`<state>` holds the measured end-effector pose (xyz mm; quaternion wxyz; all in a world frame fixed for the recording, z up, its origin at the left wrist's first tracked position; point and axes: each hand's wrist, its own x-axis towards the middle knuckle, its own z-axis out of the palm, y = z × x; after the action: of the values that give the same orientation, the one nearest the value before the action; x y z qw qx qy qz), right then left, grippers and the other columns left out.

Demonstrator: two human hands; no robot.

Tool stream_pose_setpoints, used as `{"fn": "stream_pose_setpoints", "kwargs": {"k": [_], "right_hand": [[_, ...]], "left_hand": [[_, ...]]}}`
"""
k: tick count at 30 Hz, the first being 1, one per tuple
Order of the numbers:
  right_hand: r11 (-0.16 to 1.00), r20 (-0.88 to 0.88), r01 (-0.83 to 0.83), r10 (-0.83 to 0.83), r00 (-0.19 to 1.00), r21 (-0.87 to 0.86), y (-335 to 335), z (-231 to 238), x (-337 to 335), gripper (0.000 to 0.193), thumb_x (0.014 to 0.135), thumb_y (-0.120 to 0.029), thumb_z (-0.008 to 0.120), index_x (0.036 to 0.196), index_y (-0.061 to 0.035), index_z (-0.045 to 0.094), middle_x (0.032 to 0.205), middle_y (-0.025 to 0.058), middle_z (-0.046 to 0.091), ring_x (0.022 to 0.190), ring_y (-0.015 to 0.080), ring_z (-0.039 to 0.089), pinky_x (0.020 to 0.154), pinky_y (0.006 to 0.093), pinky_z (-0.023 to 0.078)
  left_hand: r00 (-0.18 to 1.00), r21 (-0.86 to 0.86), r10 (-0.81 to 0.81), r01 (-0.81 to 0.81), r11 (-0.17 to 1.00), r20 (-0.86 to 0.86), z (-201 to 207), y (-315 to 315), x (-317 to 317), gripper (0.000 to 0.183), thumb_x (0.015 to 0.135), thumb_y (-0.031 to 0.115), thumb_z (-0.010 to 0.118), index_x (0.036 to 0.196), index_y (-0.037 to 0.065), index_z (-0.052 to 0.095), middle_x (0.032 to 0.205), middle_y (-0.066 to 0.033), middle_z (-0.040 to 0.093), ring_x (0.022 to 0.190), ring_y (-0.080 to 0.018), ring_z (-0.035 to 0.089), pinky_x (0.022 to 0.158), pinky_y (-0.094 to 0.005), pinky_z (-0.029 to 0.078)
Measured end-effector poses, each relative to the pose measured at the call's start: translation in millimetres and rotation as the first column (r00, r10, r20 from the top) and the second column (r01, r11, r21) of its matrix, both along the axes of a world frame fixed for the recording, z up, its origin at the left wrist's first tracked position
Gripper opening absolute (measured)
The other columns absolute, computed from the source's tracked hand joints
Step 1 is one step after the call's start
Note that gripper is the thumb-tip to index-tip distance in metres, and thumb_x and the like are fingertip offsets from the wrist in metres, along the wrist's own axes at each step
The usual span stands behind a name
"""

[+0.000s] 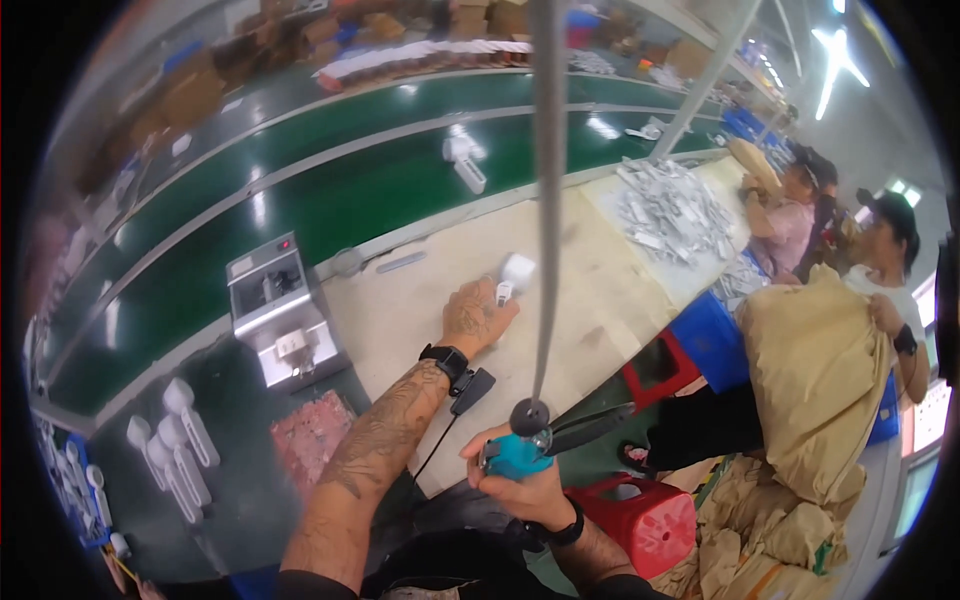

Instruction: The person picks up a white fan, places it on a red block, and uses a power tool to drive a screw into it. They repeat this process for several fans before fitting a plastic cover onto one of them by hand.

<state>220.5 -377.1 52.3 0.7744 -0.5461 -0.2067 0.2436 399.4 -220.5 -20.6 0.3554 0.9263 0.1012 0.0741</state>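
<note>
My left hand (478, 315) reaches out over the tan worktop, its fingers closed on a white spoon-shaped part (516, 270) with a rounded head. The hand covers much of this part's handle. Close to my body, my right hand (522, 492) is wrapped around a teal hand tool (520, 456) with a dark round end, perhaps a powered screwdriver. A grey pole or hose (546, 200) rises from near the tool to the top of the view. The tool's tip cannot be made out.
A metal box-like machine (285, 315) stands left of the worktop. Several white spoon-shaped parts (180, 450) lie beside a bag of pinkish pieces (312, 435). Beyond runs a green conveyor (380, 185). A heap of pale parts (675, 210), red stool (650, 525) and two people are right.
</note>
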Motion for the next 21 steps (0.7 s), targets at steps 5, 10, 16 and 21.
{"fn": "stream_pose_setpoints", "kwargs": {"k": [5,10,16,21], "right_hand": [[0.986,0.146,0.068,-0.046,0.988,-0.153,8.2,-22.4,15.6,0.048,0.082,-0.022,0.084,0.114,0.0070,0.061,0.085,0.0077,0.063,0.077,0.0139,0.060,0.068,0.0248,0.047],[0.997,0.040,0.011,-0.008,0.999,-0.076,39.9,-17.4,16.0,0.034,0.082,-0.006,0.075,0.111,0.0061,0.062,0.085,0.0080,0.063,0.075,0.0146,0.060,0.068,0.0262,0.048],[0.983,0.072,-0.072,0.085,0.994,-0.172,106.6,5.9,26.9,0.031,0.098,-0.027,0.060,0.108,0.0030,0.060,0.072,0.0030,0.061,0.067,0.0116,0.058,0.063,0.0265,0.046],[0.974,0.119,-0.084,0.111,0.987,-0.211,147.8,19.9,36.5,0.046,0.102,-0.043,0.054,0.107,0.0019,0.059,0.072,0.0047,0.059,0.065,0.0133,0.057,0.062,0.0288,0.046]], "left_hand": [[0.946,-0.044,-0.085,0.103,0.994,0.312,20.7,52.5,-90.3,0.024,0.084,0.027,0.069,0.097,0.007,0.064,0.095,-0.0151,0.067,0.085,-0.0391,0.066,0.074,-0.0465,0.053],[0.951,-0.134,-0.038,0.082,0.988,0.305,41.0,91.0,-197.9,0.019,0.080,0.018,0.077,0.093,0.008,0.068,0.087,-0.0121,0.066,0.084,-0.0350,0.066,0.074,-0.0446,0.052],[0.968,0.114,0.039,-0.069,0.991,0.248,49.1,132.3,-273.0,0.019,0.080,0.022,0.077,0.092,0.009,0.070,0.099,-0.0100,0.068,0.094,-0.0327,0.063,0.084,-0.0431,0.047],[0.953,0.174,0.037,-0.093,0.980,0.300,39.1,146.4,-288.2,0.022,0.084,0.026,0.074,0.097,0.009,0.071,0.104,-0.0116,0.068,0.099,-0.0330,0.062,0.085,-0.0430,0.046]]}}
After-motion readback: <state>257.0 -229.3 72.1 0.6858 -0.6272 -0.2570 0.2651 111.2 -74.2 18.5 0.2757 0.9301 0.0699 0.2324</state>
